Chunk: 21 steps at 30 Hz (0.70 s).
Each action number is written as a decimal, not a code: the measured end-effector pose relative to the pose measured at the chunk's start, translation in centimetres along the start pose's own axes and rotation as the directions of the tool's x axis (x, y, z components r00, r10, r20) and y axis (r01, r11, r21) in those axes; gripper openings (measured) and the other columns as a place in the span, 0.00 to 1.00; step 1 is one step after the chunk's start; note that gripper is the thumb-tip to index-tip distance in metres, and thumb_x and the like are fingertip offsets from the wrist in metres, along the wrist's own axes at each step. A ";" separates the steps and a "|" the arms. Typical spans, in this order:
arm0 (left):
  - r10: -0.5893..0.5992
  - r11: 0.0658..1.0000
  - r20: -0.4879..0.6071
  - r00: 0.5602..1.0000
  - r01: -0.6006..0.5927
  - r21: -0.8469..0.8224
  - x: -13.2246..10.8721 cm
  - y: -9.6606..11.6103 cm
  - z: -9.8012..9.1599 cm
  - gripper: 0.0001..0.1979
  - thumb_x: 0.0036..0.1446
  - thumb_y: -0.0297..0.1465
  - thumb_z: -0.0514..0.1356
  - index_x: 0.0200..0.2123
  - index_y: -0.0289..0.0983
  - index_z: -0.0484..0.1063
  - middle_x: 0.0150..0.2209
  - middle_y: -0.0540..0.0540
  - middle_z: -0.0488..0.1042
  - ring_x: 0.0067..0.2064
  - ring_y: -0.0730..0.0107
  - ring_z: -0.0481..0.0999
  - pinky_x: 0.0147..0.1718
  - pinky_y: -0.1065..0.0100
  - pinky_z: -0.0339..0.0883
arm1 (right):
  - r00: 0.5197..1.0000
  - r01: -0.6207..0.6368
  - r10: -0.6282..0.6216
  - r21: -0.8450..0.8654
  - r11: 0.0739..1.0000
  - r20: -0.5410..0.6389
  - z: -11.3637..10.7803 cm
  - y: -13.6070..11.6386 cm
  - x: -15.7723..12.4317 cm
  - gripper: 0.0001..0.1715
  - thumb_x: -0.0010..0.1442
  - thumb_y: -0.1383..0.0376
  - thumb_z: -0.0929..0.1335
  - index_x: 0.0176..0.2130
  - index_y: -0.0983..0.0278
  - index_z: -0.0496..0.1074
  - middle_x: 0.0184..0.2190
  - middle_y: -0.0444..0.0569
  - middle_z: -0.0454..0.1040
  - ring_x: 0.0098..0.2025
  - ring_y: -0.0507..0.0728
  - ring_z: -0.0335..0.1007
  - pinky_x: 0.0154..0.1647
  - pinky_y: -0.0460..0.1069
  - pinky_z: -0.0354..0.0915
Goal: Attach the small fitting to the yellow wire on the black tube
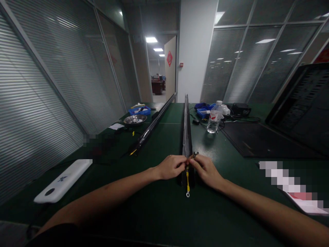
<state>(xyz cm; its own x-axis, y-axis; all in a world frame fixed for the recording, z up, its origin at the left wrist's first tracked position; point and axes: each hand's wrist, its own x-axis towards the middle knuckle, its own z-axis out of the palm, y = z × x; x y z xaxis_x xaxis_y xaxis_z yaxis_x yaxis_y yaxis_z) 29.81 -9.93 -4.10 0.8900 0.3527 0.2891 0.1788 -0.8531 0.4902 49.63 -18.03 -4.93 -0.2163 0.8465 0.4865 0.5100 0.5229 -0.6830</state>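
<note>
A long dark metal channel [187, 133] runs away from me on the green table [164, 212]. At its near end, my left hand [172, 167] pinches something small that I cannot make out. My right hand [205, 170] is closed at the same spot, its fingertips nearly touching those of the left, with a small metal piece [195, 154] by its index finger. Below the fingertips a yellow-sleeved wire [187, 181] hangs toward me, ending in a ring terminal [187, 194].
A second channel [154, 123] lies left of centre. Behind it are a metal bowl [135, 119] and a blue tray [146, 111]. A water bottle [214, 118] stands right, near a black mat [264, 139] and a large dark panel [303, 109]. A white device [63, 181] lies at left.
</note>
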 end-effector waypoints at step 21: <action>0.001 1.000 -0.002 1.000 -0.001 0.003 0.0 -0.1 0.1 0.08 0.66 0.25 0.51 0.36 0.37 0.68 0.35 0.48 0.71 0.36 0.68 0.72 0.38 0.70 0.63 | 0.998 0.054 -0.055 0.015 0.998 0.018 -0.1 -0.1 0.1 0.18 0.74 0.59 0.61 0.36 0.62 0.74 0.32 0.49 0.75 0.34 0.57 0.72 0.38 0.51 0.67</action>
<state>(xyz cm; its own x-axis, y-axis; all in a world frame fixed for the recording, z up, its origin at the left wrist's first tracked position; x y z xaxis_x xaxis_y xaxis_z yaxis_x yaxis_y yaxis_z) 29.80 -9.89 -4.21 0.8893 0.3529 0.2909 0.1796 -0.8545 0.4874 49.63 -17.98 -4.79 -0.2589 0.8184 0.5131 0.4852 0.5695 -0.6635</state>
